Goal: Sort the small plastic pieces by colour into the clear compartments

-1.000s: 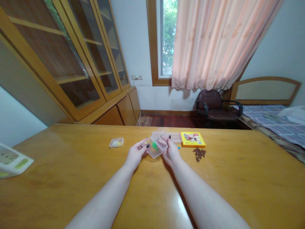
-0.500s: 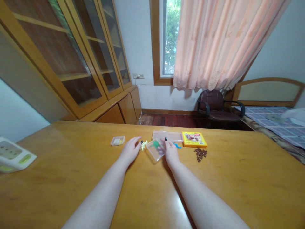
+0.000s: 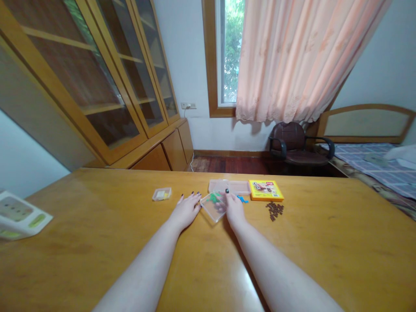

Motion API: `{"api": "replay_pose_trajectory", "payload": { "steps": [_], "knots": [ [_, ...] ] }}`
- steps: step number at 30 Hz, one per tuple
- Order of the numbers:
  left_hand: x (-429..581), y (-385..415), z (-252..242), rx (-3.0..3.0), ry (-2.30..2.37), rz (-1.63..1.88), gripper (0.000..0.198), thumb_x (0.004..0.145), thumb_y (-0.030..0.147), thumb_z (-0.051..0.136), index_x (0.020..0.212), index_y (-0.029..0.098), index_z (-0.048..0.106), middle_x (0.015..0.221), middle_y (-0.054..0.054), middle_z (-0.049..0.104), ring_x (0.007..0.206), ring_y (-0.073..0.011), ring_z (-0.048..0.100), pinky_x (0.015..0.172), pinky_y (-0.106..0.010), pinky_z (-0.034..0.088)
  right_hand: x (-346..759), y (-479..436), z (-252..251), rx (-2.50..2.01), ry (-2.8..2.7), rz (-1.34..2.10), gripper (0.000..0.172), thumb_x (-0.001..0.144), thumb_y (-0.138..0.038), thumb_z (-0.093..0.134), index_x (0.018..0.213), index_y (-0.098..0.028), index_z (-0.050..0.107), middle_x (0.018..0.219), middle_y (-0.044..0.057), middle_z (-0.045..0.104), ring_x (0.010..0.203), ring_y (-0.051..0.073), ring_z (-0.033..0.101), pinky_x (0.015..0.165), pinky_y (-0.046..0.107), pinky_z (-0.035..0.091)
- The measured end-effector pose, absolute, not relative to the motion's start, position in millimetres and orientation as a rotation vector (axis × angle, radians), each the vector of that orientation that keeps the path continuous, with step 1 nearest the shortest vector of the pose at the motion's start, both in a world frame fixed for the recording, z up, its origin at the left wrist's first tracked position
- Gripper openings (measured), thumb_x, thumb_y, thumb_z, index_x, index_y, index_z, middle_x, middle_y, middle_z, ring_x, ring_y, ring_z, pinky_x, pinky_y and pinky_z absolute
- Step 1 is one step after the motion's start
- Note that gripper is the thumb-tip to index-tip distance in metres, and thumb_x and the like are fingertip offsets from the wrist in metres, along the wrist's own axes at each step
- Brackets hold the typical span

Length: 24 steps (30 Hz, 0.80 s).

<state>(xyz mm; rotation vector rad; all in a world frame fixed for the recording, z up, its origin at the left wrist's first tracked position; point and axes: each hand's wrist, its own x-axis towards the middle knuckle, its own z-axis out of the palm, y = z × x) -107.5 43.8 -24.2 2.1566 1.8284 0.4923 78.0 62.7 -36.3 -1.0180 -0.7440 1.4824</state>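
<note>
My right hand [image 3: 235, 209] grips a small clear plastic box [image 3: 213, 209] by its right side, holding it tilted above the table. Green pieces [image 3: 213, 197] show through or behind the box; I cannot tell which. To its left, my left hand [image 3: 186, 211] lies palm down, fingers stretched out, over the spot of the pale yellow pieces, which it hides. Its fingertips are close to the box's left edge. Blue pieces [image 3: 242, 199] lie just right of my right hand, in front of a long clear plastic tray [image 3: 238, 186].
A small clear container [image 3: 161, 193] with yellowish contents stands left of my hands. Right of the tray is a flat yellow box [image 3: 265, 190], with a pile of brown pieces [image 3: 274, 210] before it. A white and green object [image 3: 24, 214] stands at the table's left edge.
My left hand has turned flatter and moved right, covering the pale yellow pieces seen beside its fingers before. My right hand keeps the clear box in nearly the same place.
</note>
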Motion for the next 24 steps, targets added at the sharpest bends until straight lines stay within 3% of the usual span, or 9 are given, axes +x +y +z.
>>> {"api": "replay_pose_trajectory", "payload": {
  "steps": [3, 7, 12, 17, 24],
  "knots": [
    [-108, 43, -25, 2.184, 1.861, 0.503, 0.035, 0.087, 0.033, 0.044, 0.117, 0.026, 0.06, 0.131, -0.01, 0.055, 0.128, -0.0262, 0.042, 0.109, -0.055, 0.014, 78, 62, -35, -1.026, -0.741, 1.478, 0.039, 0.07, -0.05, 0.06, 0.085, -0.014, 0.063, 0.077, 0.009, 0.071, 0.052, 0.017, 0.063, 0.04, 0.023, 0.044],
    [-107, 43, -26, 2.187, 1.846, 0.556, 0.037, 0.087, 0.032, 0.044, 0.121, 0.026, 0.058, 0.135, -0.009, 0.051, 0.129, -0.0252, 0.041, 0.11, -0.053, 0.016, 77, 62, -34, -1.036, -0.757, 1.466, 0.039, 0.071, -0.05, 0.058, 0.084, -0.014, 0.063, 0.076, 0.009, 0.071, 0.052, 0.017, 0.063, 0.039, 0.023, 0.043],
    [-109, 47, -27, 2.165, 1.803, 0.533, 0.034, 0.087, 0.027, 0.044, 0.115, 0.026, 0.063, 0.129, -0.007, 0.057, 0.124, -0.0228, 0.047, 0.108, -0.044, 0.026, 77, 61, -35, -1.044, -0.749, 1.465, 0.043, 0.069, -0.054, 0.059, 0.085, -0.014, 0.063, 0.078, 0.009, 0.071, 0.053, 0.017, 0.063, 0.04, 0.024, 0.043],
    [-113, 48, -25, 2.169, 1.834, 0.539, 0.031, 0.084, 0.026, 0.045, 0.103, 0.025, 0.069, 0.114, -0.007, 0.067, 0.107, -0.0226, 0.059, 0.094, -0.034, 0.042, 75, 61, -35, -1.037, -0.73, 1.469, 0.042, 0.068, -0.053, 0.06, 0.084, -0.014, 0.063, 0.075, 0.009, 0.071, 0.051, 0.016, 0.062, 0.039, 0.023, 0.042],
    [-118, 48, -25, 2.147, 1.881, 0.577, 0.028, 0.08, 0.027, 0.047, 0.094, 0.025, 0.072, 0.1, -0.006, 0.07, 0.093, -0.0228, 0.062, 0.084, -0.032, 0.046, 75, 59, -32, -1.06, -0.806, 1.409, 0.042, 0.072, -0.055, 0.057, 0.083, -0.015, 0.066, 0.074, 0.009, 0.071, 0.05, 0.017, 0.062, 0.038, 0.023, 0.041]
  ]
}}
